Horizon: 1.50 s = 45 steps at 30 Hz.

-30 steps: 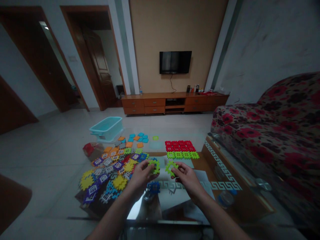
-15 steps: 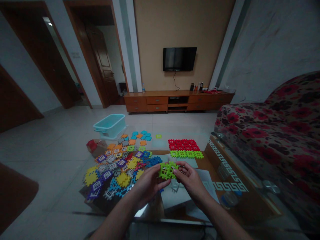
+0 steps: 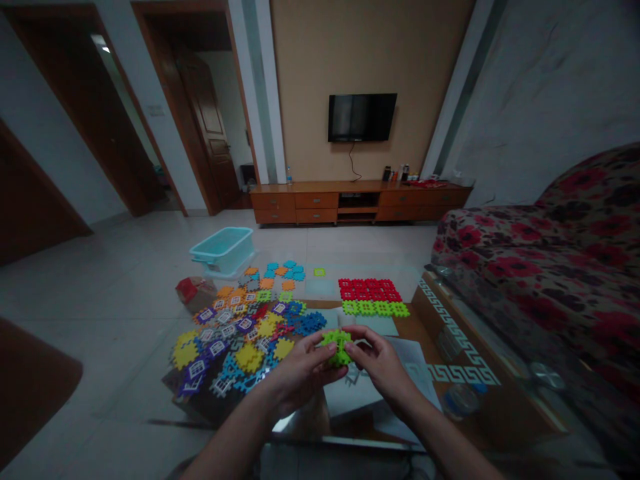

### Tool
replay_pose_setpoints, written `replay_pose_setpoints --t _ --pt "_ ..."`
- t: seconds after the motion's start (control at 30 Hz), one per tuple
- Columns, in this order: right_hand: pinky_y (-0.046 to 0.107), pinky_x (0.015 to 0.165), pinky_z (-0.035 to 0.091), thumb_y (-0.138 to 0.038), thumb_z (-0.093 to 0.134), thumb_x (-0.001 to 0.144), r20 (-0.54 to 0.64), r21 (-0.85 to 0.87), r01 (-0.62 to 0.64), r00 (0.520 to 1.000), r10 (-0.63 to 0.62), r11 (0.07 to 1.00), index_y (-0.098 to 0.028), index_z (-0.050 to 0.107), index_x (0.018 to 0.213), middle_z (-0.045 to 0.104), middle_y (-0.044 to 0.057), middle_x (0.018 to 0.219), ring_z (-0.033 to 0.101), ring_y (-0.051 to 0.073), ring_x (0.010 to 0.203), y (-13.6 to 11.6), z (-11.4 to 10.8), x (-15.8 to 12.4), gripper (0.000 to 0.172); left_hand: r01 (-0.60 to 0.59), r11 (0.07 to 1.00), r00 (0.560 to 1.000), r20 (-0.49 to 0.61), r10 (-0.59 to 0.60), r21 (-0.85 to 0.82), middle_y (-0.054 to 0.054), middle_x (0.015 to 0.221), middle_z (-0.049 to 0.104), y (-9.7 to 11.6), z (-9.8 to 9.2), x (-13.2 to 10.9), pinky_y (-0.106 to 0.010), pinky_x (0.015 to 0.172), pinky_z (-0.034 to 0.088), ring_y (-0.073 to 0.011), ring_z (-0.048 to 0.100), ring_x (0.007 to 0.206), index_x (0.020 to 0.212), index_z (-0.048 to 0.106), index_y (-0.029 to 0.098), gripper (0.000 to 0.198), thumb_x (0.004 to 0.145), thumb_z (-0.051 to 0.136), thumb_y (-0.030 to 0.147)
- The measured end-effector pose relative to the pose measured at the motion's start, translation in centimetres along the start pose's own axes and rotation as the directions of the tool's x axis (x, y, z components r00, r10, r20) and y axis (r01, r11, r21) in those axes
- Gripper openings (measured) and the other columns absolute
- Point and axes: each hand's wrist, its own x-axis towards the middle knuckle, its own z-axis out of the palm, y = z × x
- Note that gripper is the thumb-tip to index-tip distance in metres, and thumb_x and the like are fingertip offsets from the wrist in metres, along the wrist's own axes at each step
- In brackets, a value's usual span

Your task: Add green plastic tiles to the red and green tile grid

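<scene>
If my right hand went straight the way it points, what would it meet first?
First, the green pieces your right hand holds; beyond them, probably your left hand, though depth is unclear.

Light is dim, with darkened corners and stretched, soft edges.

Home living room, floral sofa [image 3: 505, 233], wall-mounted television [image 3: 362, 117], low wooden cabinet [image 3: 316, 202]

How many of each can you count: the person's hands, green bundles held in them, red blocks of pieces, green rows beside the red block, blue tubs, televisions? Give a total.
Hands: 2 (left hand, right hand)
Held green bundle: 1
Red block: 1
Green row: 1
Blue tub: 1
Television: 1
Total: 7
</scene>
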Motion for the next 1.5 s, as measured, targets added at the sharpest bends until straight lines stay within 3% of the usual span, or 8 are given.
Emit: replay_pose_setpoints --t 0.13,0.3,0.5,0.7,1.03,1.13,1.27,1.5 --pt "0.029 0.062 0.047 -0.055 0.075 0.072 -0.024 -0.015 0.014 1.0 -0.015 1.0 -0.021 0.069 0.108 0.067 0.004 0.085 0.058 0.018 0.072 0.3 -0.1 0.1 0.049 0.028 0.997 0.999 0.036 -0.025 -0.073 -0.011 0.114 0.068 0.0 -0.3 0.4 -0.035 0.093 0.052 -0.0183 0.067 0.096 0.115 0.067 0.015 0.031 0.088 0.069 0.03" --pt "0.028 0.061 0.047 -0.056 0.075 0.072 -0.036 0.005 0.021 0.999 -0.021 1.0 -0.021 0.068 0.108 0.065 0.004 0.091 0.057 0.016 0.069 0.3 -0.1 0.0 0.051 -0.01 1.0 0.997 0.07 0.012 -0.024 -0.012 0.122 0.066 -0.1 -0.2 0.3 -0.033 0.095 0.051 -0.0183 0.066 0.1 0.12 0.066 0.018 0.034 0.09 0.067 0.034" --pt "0.027 0.061 0.046 -0.054 0.074 0.074 -0.026 0.022 0.034 0.999 -0.033 0.999 -0.021 0.065 0.105 0.062 0.003 0.09 0.055 0.014 0.066 0.5 0.0 0.0 0.047 -0.05 0.998 0.997 0.057 0.049 0.022 -0.012 0.109 0.068 -0.2 0.0 0.1 -0.031 0.089 0.053 -0.0162 0.067 0.093 0.119 0.065 0.016 0.036 0.087 0.072 0.032" --pt "0.028 0.063 0.048 -0.054 0.072 0.077 0.015 -0.002 0.058 0.998 -0.058 0.998 -0.021 0.067 0.104 0.066 0.004 0.093 0.058 0.016 0.071 0.4 0.2 -0.1 0.043 -0.025 0.999 0.999 -0.046 0.027 0.039 -0.009 0.101 0.068 0.1 0.4 0.0 -0.034 0.08 0.056 -0.0173 0.067 0.084 0.11 0.063 0.018 0.037 0.08 0.079 0.032" --pt "0.033 0.073 0.051 -0.048 0.066 0.084 0.062 -0.09 0.076 0.996 -0.071 0.993 -0.021 0.068 0.11 0.068 0.007 0.099 0.063 0.02 0.084 0.4 0.2 -0.4 0.037 -0.032 0.998 0.991 -0.128 0.039 0.053 -0.005 0.089 0.066 -0.4 -0.1 0.5 -0.033 0.074 0.055 -0.016 0.067 0.075 0.099 0.058 0.018 0.041 0.071 0.084 0.03" --pt "0.036 0.082 0.052 -0.041 0.07 0.082 0.102 -0.145 0.153 0.985 -0.139 0.978 -0.026 0.064 0.123 0.064 0.009 0.119 0.062 0.024 0.104 -0.4 0.0 -1.0 0.045 -0.038 0.998 0.988 -0.145 0.046 0.056 -0.005 0.089 0.067 -0.3 0.0 0.4 -0.032 0.073 0.055 -0.0166 0.068 0.075 0.098 0.056 0.018 0.043 0.069 0.085 0.029" --pt "0.043 0.096 0.049 -0.029 0.083 0.068 0.191 -0.285 0.312 0.945 -0.265 0.907 -0.034 0.059 0.133 0.056 0.007 0.137 0.054 0.029 0.124 -1.4 -0.1 -1.6 0.069 -0.037 0.996 0.985 -0.167 0.049 0.077 -0.009 0.091 0.068 -0.2 0.1 0.4 -0.031 0.067 0.054 -0.0224 0.071 0.081 0.1 0.055 0.017 0.049 0.066 0.087 0.03" --pt "0.041 0.089 0.052 -0.03 0.079 0.075 0.206 -0.369 0.404 0.914 -0.35 0.837 -0.029 0.063 0.124 0.064 0.008 0.124 0.06 0.027 0.113 -1.3 0.1 -1.5 0.051 -0.06 0.994 0.987 -0.146 0.074 0.094 -0.009 0.088 0.068 -0.8 -0.4 0.8 -0.031 0.066 0.054 -0.0209 0.07 0.077 0.102 0.056 0.015 0.056 0.061 0.091 0.031"
